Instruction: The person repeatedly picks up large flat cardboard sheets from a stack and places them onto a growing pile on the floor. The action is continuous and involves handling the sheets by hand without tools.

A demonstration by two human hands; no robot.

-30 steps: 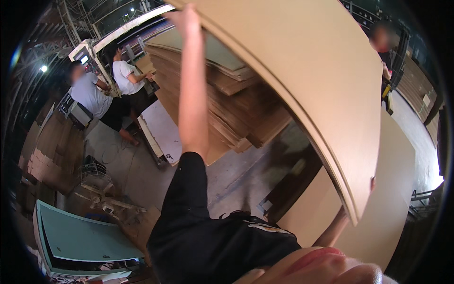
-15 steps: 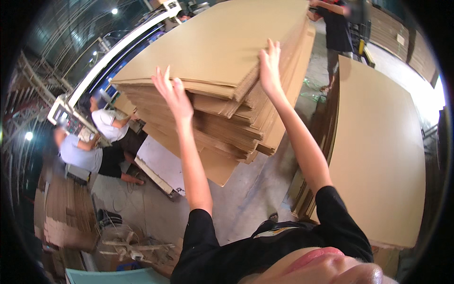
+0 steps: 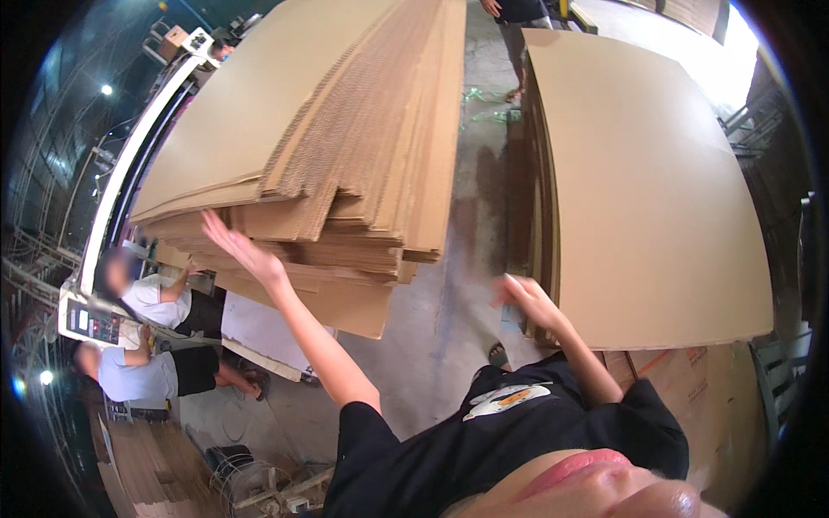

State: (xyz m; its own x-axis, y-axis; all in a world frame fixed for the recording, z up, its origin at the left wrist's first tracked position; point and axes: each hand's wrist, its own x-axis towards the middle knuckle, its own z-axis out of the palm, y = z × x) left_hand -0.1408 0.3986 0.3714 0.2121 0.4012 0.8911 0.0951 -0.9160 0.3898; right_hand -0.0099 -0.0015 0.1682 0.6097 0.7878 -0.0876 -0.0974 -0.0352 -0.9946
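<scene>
A tall stack of brown corrugated cardboard sheets (image 3: 371,173) rises in front of me at the left, its layers uneven along the edges. My left hand (image 3: 246,252) is at its near edge with fingers stretched out; whether they touch the sheets I cannot tell. A second stack of cardboard sheets (image 3: 648,198) with a smooth top lies to the right. My right hand (image 3: 528,300) is in the gap between the stacks, close to the right stack's near left corner. It holds nothing visible, and its fingers are loosely apart and somewhat blurred.
At the left, two people (image 3: 160,298) (image 3: 138,371) are beside a machine control panel (image 3: 91,324). Another person (image 3: 514,26) stands at the far end of the aisle. More cardboard (image 3: 151,466) is piled at the lower left. Green strapping scraps (image 3: 484,108) lie on the concrete floor (image 3: 423,319).
My right hand has left the left stack's side and dropped toward the right stack. My left hand has come lower along the near edge. The view has turned rightward.
</scene>
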